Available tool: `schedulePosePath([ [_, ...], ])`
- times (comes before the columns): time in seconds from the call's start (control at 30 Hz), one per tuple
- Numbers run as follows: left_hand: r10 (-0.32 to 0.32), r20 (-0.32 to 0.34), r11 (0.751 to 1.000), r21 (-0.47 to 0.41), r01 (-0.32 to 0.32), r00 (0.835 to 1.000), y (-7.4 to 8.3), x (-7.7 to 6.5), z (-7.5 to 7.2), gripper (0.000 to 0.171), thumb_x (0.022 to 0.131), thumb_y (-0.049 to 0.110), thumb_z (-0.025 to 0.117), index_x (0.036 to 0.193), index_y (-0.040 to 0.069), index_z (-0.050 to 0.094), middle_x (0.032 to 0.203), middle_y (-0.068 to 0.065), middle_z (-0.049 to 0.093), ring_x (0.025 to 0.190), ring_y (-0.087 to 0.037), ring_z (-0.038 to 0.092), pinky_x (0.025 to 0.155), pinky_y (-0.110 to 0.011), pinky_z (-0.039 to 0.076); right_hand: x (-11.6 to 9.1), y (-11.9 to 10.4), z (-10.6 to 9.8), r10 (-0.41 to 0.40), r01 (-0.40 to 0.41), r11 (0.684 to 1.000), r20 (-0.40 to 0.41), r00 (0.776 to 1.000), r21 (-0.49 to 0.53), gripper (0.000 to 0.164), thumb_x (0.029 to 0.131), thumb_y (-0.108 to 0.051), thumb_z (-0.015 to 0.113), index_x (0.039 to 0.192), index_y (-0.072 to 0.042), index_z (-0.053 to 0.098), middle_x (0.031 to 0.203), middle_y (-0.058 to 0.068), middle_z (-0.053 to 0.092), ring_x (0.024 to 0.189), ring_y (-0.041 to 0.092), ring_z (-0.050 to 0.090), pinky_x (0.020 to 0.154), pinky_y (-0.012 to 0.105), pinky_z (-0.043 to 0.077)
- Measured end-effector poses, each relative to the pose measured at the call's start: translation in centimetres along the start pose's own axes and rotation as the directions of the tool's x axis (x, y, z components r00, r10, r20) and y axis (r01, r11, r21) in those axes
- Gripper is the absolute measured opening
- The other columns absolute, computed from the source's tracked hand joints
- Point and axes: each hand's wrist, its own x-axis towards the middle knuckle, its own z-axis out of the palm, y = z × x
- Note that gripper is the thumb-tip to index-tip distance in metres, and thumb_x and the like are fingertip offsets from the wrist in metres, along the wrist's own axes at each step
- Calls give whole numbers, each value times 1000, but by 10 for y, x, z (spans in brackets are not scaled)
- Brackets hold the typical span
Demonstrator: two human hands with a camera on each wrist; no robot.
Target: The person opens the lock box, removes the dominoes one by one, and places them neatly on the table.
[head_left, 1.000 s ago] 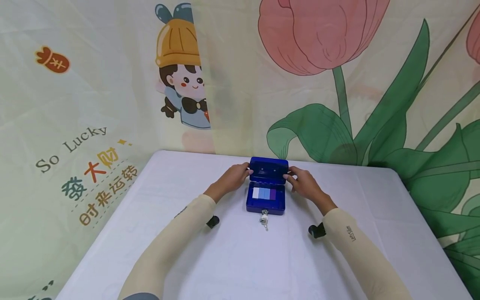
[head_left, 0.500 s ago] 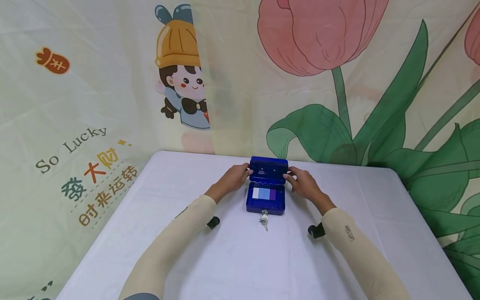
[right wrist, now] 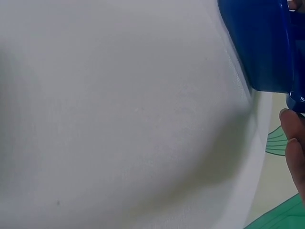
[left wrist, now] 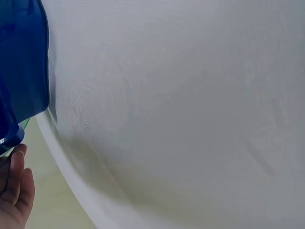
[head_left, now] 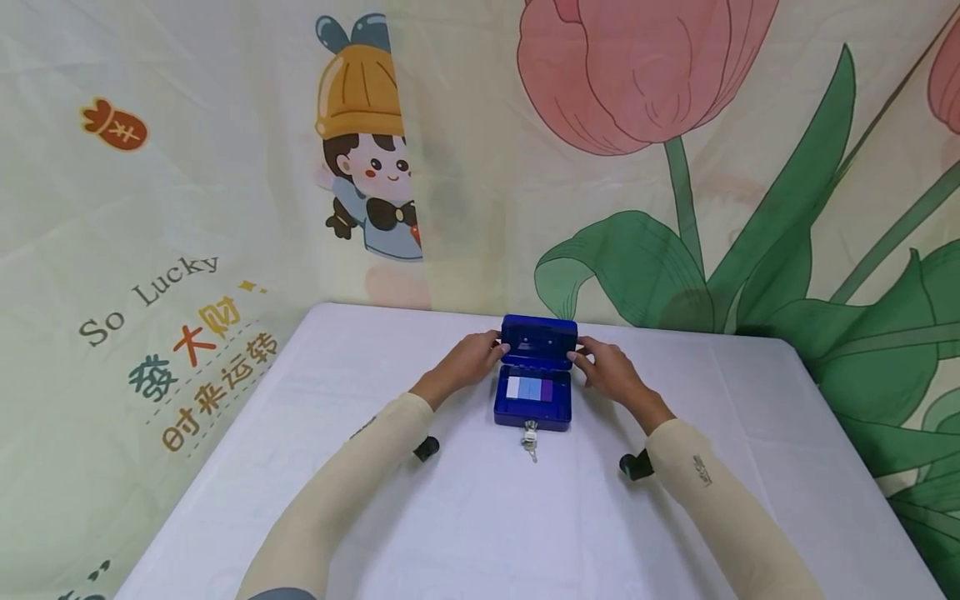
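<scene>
glossy dark-blue rectangular box (head_left: pixel 551 422) sits toward the far side of the white cloth-covered worktop (head_left: pixel 465 517) | your left grip (head_left: pixel 470 357) and right grip (head_left: pixel 611 370) are narrow, pinching opposite sides of its dark-blue lid (head_left: pixel 538 340) | opening looks done, lid raised | remaining, seemingly: letting go

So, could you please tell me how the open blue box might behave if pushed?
The blue box is probably stiff, judging by its straight, crisp edges. Its glossy walls may feel slippery under the fingers. The lid stands open, so it could swing.
</scene>
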Motion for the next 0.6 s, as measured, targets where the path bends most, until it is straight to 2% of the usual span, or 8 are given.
schedulePosePath([
  [0.1, -26, 17, 1000, -2, 26, 1000, 1, -4, -1, 49, 108, 34, 46, 139, -3, 52, 121, -15, 68, 108, -26, 64, 98, -43, 53, -3, 0, 0, -12, 12, 1000, 7, 1000, -22, 50, 105, -31, 55, 150, -11, 44, 135, 19, 63, 68, 15, 67, 66, 30, 57],
  [0.2, -53, 32, 999, -12, 53, 998, 2, -8, -1, 54, 107, 37, 47, 144, -3, 48, 129, -17, 66, 119, -29, 62, 104, -44, 50, -8, 1, -2, -33, 32, 997, -6, 999, -69, 52, 104, -32, 56, 150, -10, 44, 134, 17, 64, 77, 18, 70, 80, 40, 59],
  [0.33, -70, 50, 997, -17, 71, 996, 2, -15, -3, 59, 106, 42, 48, 146, -2, 47, 132, -16, 65, 121, -30, 62, 105, -44, 50, -16, -2, -5, -64, 56, 989, -50, 997, -136, 51, 103, -33, 57, 147, -9, 48, 131, 15, 67, 104, 30, 69, 100, 55, 51],
  [0.47, -65, 69, 998, -11, 66, 996, 0, -21, -4, 63, 104, 46, 50, 146, -1, 47, 134, -16, 64, 121, -29, 62, 104, -44, 51, -24, -7, -10, -97, 78, 982, -105, 990, -173, 46, 102, -31, 60, 140, -8, 55, 126, 14, 70, 119, 37, 63, 100, 59, 49],
  [0.6, -32, 70, 999, 1, 32, 997, -2, -26, -6, 65, 102, 49, 53, 144, 0, 49, 135, -16, 64, 120, -29, 63, 103, -45, 52, -30, -11, -15, -139, 112, 977, -142, 980, -179, 38, 101, -28, 62, 131, -5, 63, 118, 13, 73, 113, 37, 66, 92, 55, 54],
])
